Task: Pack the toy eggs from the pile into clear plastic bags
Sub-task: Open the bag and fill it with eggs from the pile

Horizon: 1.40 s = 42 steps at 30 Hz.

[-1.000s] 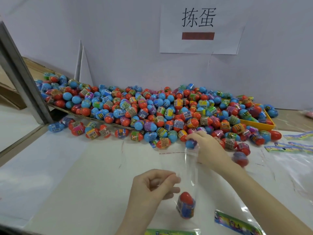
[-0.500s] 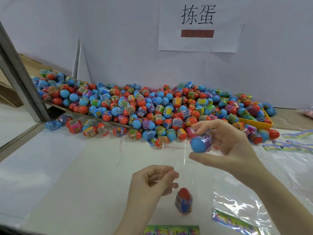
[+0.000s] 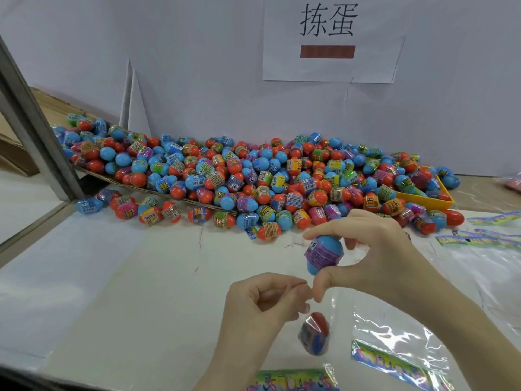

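A big pile of toy eggs [image 3: 253,176], blue and red with coloured labels, stretches along the back of the white table [image 3: 118,283]. My right hand [image 3: 375,258] grips a blue egg with a purple label [image 3: 324,253] between thumb and fingers, held above the table in front of the pile. Just below it, my left hand [image 3: 262,303] pinches the top edge of a clear plastic bag [image 3: 332,320]. A red-and-blue egg [image 3: 315,333] lies inside that bag near its bottom.
A yellow tray [image 3: 423,200] sits under the pile's right end. Empty clear bags with colourful header cards [image 3: 394,359] lie at the front right, more [image 3: 490,238] at the far right. A metal post [image 3: 33,131] slants at the left. A paper sign [image 3: 332,38] hangs on the wall.
My right hand took a blue egg from the pile's front edge and carried it back and down toward the bag's mouth. My left hand stayed at the bag.
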Available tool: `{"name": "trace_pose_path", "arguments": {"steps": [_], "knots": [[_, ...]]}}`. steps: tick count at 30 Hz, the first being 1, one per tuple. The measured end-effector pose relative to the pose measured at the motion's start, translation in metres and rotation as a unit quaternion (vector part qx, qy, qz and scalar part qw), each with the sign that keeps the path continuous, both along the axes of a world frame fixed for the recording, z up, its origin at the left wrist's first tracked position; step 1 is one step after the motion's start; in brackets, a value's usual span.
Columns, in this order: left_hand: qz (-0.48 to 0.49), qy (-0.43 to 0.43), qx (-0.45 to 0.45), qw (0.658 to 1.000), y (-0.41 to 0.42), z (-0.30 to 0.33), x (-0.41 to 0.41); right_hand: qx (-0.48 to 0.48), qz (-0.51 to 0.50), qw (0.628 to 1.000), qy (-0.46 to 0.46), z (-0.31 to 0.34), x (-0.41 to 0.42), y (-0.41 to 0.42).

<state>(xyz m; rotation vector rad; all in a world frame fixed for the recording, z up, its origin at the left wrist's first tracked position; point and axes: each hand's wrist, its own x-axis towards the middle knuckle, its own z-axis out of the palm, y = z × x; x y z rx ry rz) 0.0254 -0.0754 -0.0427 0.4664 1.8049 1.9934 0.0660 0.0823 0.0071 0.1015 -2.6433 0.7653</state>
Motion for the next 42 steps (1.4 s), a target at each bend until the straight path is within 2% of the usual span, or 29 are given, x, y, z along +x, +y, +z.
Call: {"name": "trace_pose_path", "arguments": {"steps": [2, 6, 11, 13, 15, 18, 21, 24, 33, 38, 42], "knots": [[-0.004, -0.004, 0.000, 1.000, 0.000, 0.000, 0.000, -0.045, 0.025, 0.999, 0.001, -0.001, 0.002, -0.001], [0.003, -0.016, 0.003, 1.000, -0.001, 0.000, -0.001, -0.219, 0.056, 0.974, 0.014, -0.001, 0.007, 0.000], [0.007, -0.025, 0.009, 1.000, -0.001, 0.001, -0.002, -0.344, 0.155, 0.925, 0.049, 0.005, 0.009, 0.004], [0.009, -0.028, 0.011, 1.000, -0.001, 0.001, -0.002, -0.358, 0.169, 0.917, 0.053, 0.007, 0.010, 0.006], [0.010, -0.031, 0.013, 0.999, -0.001, 0.001, -0.002, -0.302, 0.148, 0.941, 0.034, 0.009, 0.012, 0.006], [0.009, -0.023, 0.012, 1.000, -0.001, 0.001, -0.003, -0.088, 0.098, 0.991, 0.009, 0.013, 0.013, 0.005], [0.004, -0.013, 0.008, 1.000, 0.000, 0.002, -0.003, 0.084, 0.044, 0.995, 0.002, 0.015, 0.011, 0.001], [-0.003, -0.008, 0.005, 1.000, -0.001, 0.001, -0.002, 0.177, 0.027, 0.983, -0.030, 0.020, 0.010, -0.002], [-0.024, 0.013, -0.013, 1.000, -0.001, 0.002, -0.002, 0.254, 0.045, 0.943, -0.208, 0.031, 0.004, -0.008], [-0.056, 0.020, -0.018, 0.998, -0.001, 0.001, -0.001, 0.207, 0.072, 0.951, -0.220, 0.024, 0.003, -0.005], [-0.070, 0.027, -0.015, 0.997, -0.001, -0.002, -0.002, 0.162, 0.086, 0.964, -0.191, 0.016, 0.002, -0.003]]}}
